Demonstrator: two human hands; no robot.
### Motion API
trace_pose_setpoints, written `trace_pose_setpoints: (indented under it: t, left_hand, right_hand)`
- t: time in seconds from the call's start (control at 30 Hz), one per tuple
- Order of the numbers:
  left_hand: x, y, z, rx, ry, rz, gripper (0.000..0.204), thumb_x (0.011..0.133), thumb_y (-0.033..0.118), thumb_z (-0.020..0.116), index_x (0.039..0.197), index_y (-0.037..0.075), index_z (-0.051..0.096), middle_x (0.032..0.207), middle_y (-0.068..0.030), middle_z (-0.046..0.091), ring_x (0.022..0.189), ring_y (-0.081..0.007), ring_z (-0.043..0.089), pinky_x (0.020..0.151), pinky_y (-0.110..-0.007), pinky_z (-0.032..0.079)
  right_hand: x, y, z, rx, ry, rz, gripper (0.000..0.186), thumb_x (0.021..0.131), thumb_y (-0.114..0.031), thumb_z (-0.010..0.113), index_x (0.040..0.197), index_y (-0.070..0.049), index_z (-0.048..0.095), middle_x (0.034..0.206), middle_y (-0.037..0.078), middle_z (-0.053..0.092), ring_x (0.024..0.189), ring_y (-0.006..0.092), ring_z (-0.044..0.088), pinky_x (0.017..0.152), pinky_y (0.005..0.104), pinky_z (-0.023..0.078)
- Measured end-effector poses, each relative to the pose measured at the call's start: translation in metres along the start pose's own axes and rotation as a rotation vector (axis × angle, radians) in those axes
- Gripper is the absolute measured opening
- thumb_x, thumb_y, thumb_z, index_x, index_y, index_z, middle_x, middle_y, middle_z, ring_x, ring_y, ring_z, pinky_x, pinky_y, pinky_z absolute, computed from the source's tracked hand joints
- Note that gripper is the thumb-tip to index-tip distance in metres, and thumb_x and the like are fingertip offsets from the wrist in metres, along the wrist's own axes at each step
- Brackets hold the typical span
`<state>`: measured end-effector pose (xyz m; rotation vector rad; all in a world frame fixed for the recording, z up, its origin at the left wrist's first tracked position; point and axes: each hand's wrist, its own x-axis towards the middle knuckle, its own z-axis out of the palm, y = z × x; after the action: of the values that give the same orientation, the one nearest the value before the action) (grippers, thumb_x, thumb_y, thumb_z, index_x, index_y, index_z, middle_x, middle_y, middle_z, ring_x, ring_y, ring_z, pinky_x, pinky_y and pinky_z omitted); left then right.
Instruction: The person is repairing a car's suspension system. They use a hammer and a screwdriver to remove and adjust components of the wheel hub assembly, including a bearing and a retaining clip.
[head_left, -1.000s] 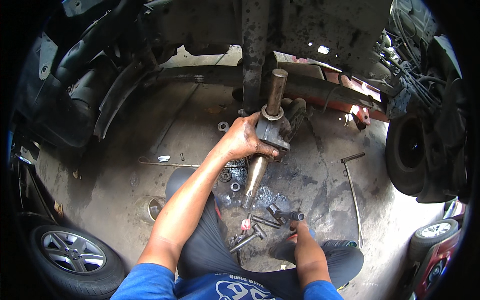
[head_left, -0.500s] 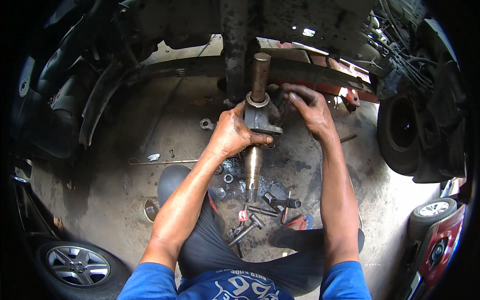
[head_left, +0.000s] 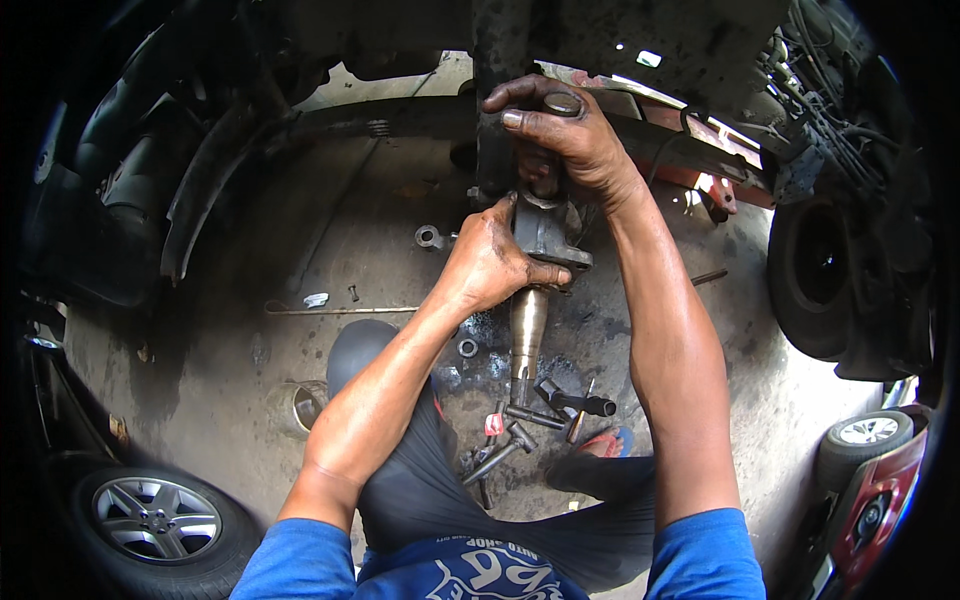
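Observation:
My left hand [head_left: 500, 255] is closed round the dark steel housing of a spindle [head_left: 540, 240], its thumb across the lower flange. The spindle's shiny tapered shaft [head_left: 526, 325] points down toward me. My right hand [head_left: 570, 135] wraps round the cylindrical pin [head_left: 562, 103] standing out of the housing's top, with the pin's end showing between thumb and fingers. A steel ring [head_left: 467, 347] and a second metal piece with a hole [head_left: 429, 236] lie on the floor nearby.
Vehicle underbody parts [head_left: 630, 30] hang overhead. On the concrete floor [head_left: 200, 370] lie a hammer [head_left: 500, 450], several other tools, a long rod [head_left: 340, 310] and a hollow metal cylinder [head_left: 295, 408]. Wheels stand at lower left [head_left: 160, 520] and right [head_left: 862, 433]; a dark tire [head_left: 820, 270] is at right.
My right hand has risen from low among the tools, where it held a dark tool, to grasp the top pin; that tool now lies on the floor. The spindle has turned more upright.

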<state>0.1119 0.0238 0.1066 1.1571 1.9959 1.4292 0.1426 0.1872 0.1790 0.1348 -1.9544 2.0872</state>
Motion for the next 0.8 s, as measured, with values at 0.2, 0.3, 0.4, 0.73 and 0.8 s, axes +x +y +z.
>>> trace_pose_setpoints:
  t: [0.2, 0.3, 0.4, 0.73, 0.8]
  left_hand:
    - [-0.002, 0.003, 0.007, -0.056, 0.041, 0.012, 0.078, 0.059, 0.025, 0.099, 0.120, -0.006, 0.063, 0.096, -0.0189, 0.077, 0.091, -0.0237, 0.075, 0.084, -0.038, 0.057]
    - [-0.004, 0.005, 0.006, -0.009, 0.009, -0.066, 0.077, 0.059, 0.022, 0.099, 0.119, -0.006, 0.062, 0.096, -0.0201, 0.076, 0.091, -0.0250, 0.075, 0.084, -0.037, 0.058]
    - [-0.004, 0.006, 0.004, 0.029, 0.046, 0.005, 0.074, 0.060, 0.023, 0.099, 0.117, -0.006, 0.063, 0.095, -0.0188, 0.077, 0.090, -0.0240, 0.075, 0.083, -0.037, 0.058]
    - [-0.002, -0.009, 0.012, -0.044, 0.079, 0.059, 0.076, 0.058, 0.026, 0.101, 0.115, -0.007, 0.063, 0.094, -0.0165, 0.077, 0.088, -0.0175, 0.074, 0.082, -0.034, 0.059]
    - [-0.002, -0.011, 0.013, -0.015, 0.097, 0.054, 0.078, 0.057, 0.027, 0.101, 0.117, -0.007, 0.063, 0.093, -0.0170, 0.077, 0.087, -0.0166, 0.073, 0.082, -0.035, 0.059]
  right_hand:
    - [-0.002, 0.004, 0.013, -0.222, 0.253, -0.076, 0.016, 0.088, -0.008, 0.073, 0.103, -0.002, 0.074, 0.062, -0.003, 0.059, 0.048, 0.0044, 0.051, 0.045, 0.0227, 0.040]
    - [-0.003, 0.004, 0.012, -0.194, 0.252, -0.049, 0.016, 0.087, -0.008, 0.073, 0.102, -0.002, 0.074, 0.063, -0.003, 0.059, 0.047, 0.0045, 0.050, 0.044, 0.0230, 0.039]
    - [-0.004, 0.006, 0.010, -0.075, 0.186, -0.061, 0.015, 0.087, -0.008, 0.074, 0.101, -0.003, 0.073, 0.063, -0.003, 0.059, 0.047, 0.0044, 0.050, 0.043, 0.0234, 0.039]
    - [-0.001, 0.011, 0.001, -0.135, 0.173, -0.101, 0.016, 0.085, -0.008, 0.074, 0.101, -0.004, 0.073, 0.076, 0.000, 0.066, 0.053, 0.0054, 0.055, 0.047, 0.0219, 0.042]
    - [-0.002, 0.011, 0.000, -0.075, 0.132, -0.074, 0.016, 0.085, -0.007, 0.074, 0.101, -0.004, 0.072, 0.076, 0.000, 0.066, 0.054, 0.0059, 0.056, 0.048, 0.0222, 0.043]
